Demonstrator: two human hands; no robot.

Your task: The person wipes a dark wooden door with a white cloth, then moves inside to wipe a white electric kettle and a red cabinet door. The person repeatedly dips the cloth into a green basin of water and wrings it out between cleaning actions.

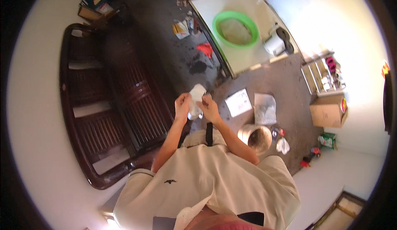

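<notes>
Between my two hands, in front of my waist, is a thin whitish sheet or bag (195, 101), its exact kind unclear. My left hand (182, 104) pinches its left edge with bent fingers. On the other side, my right hand (209, 106) grips the right edge, with something small and dark at its fingertips. Below the whitish thing a shiny, pale patch shows near my lap. A printed paper (238, 102) lies on the floor to the right, beside a translucent plastic bag (265, 109). A cylindrical bin (255, 138) stands near my right forearm.
A dark wooden slatted bench (142, 112) runs along the left. Ahead, a low table (242, 63) bears a green plastic basin (256, 32) and a white electric kettle (274, 44). Farther right are a small rack (314, 77) and a cardboard box (325, 115). Litter and a red bag (205, 49) lie on the floor.
</notes>
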